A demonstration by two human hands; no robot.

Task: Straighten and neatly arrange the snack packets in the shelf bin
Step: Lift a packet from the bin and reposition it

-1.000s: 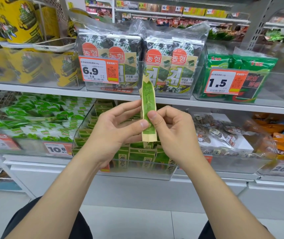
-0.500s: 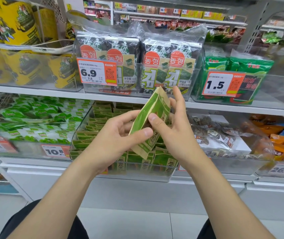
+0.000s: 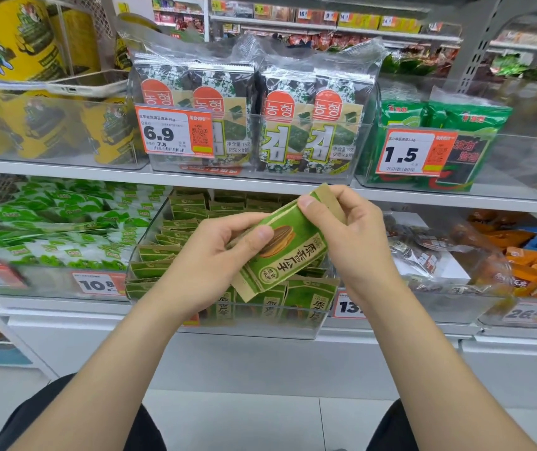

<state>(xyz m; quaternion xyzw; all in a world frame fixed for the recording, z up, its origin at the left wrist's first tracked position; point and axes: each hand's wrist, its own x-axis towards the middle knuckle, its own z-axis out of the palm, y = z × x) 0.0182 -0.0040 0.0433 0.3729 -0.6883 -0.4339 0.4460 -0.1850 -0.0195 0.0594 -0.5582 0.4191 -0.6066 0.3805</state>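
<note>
A green and tan snack packet (image 3: 285, 247) with a sunflower seed picture is held tilted in front of the clear shelf bin (image 3: 228, 327), its printed face towards me. My left hand (image 3: 215, 258) pinches its left side, thumb on the front. My right hand (image 3: 351, 236) grips its upper right end, thumb on the top edge. The bin on the lower shelf holds several more of the same green packets (image 3: 176, 229), standing in rows, some leaning.
On the upper shelf stand seaweed packs (image 3: 296, 125) behind a 6.9 price tag (image 3: 176, 131) and green packs (image 3: 465, 125) with a 1.5 tag. Bins of white-green packets (image 3: 59, 222) at left and orange snacks (image 3: 521, 252) at right flank the bin.
The packet has turned from edge-on and upright to tilted with its front face towards me. Both hands have kept hold and moved slightly lower.
</note>
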